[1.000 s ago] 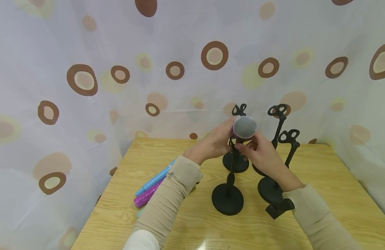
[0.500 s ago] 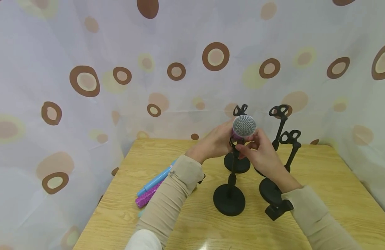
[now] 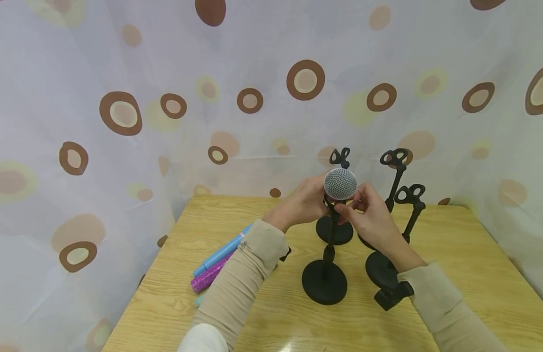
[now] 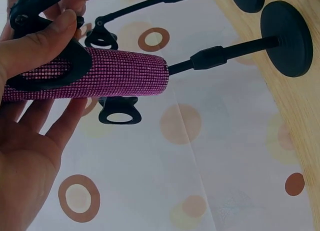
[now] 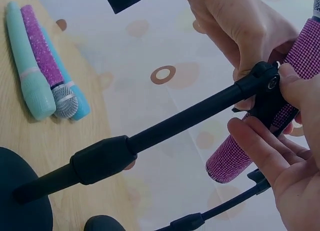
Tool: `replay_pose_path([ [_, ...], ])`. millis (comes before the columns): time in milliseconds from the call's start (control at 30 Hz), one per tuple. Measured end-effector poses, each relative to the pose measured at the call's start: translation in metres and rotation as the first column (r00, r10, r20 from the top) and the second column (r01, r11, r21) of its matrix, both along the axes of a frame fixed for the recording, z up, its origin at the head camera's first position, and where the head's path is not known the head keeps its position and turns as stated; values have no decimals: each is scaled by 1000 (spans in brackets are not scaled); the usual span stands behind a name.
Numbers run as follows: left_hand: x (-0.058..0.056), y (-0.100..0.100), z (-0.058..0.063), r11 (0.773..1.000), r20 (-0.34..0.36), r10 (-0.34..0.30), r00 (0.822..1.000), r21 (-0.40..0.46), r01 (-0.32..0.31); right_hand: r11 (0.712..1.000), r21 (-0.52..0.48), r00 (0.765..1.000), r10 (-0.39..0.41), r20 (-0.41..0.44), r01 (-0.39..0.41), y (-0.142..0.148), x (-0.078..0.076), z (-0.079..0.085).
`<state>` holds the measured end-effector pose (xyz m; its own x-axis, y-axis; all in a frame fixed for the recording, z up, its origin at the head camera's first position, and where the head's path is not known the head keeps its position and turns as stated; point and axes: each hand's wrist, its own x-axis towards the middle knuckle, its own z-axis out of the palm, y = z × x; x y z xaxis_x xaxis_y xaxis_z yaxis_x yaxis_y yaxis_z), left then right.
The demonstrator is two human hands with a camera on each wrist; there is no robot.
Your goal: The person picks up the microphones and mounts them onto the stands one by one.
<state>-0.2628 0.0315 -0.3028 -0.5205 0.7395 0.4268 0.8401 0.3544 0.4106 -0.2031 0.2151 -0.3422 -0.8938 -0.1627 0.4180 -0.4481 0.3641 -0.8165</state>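
A microphone [image 3: 340,184] with a silver mesh head and a pink rhinestone handle [image 4: 125,73] lies in the black clip [image 5: 265,103] of the front stand [image 3: 324,282]. My left hand [image 3: 303,201] grips the microphone at the clip, thumb over the clip's arm and fingers under the handle, as the left wrist view shows. From the other side my right hand [image 3: 373,217] pinches the clip near its pivot, thumb and fingertips against it. The handle's lower end sticks out past the clip in both wrist views.
Three more black stands with bare clips stand behind and to the right, one clip [image 3: 410,194] close to my right forearm. At the left on the wooden table [image 3: 174,313] lie a blue microphone [image 3: 220,252], a purple glitter one [image 5: 42,48] and a mint-green one [image 5: 30,66]. A patterned curtain [image 3: 254,49] hangs behind.
The microphone's head has come slightly down and to the left over the clip. Both hands have stayed nearly in place at the front stand.
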Motion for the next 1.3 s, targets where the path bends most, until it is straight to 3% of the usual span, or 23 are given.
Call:
replay_pose_path([
  [133,0,0,0,1000,-3,-1,1000,6,1,993,107,999,-35,-37,38,3,-1,-1],
  [300,1,1,0,1000,-17,3,1000,3,-3,963,257,990,-48,-135,81,7,-5,-4],
  [467,1,1,1,1000,-18,9,1000,-14,-9,935,335,976,-41,-214,113,9,-7,-4],
  [700,1,1,1,999,-32,6,999,-41,-8,926,366,981,-20,-191,90,9,-6,-2],
  [967,0,0,5,998,-54,0,999,-55,-3,904,407,959,-14,-282,133,8,-6,3],
  [1300,-2,0,2,999,-31,14,999,-44,-15,885,439,957,-23,-291,154,6,-6,3],
])
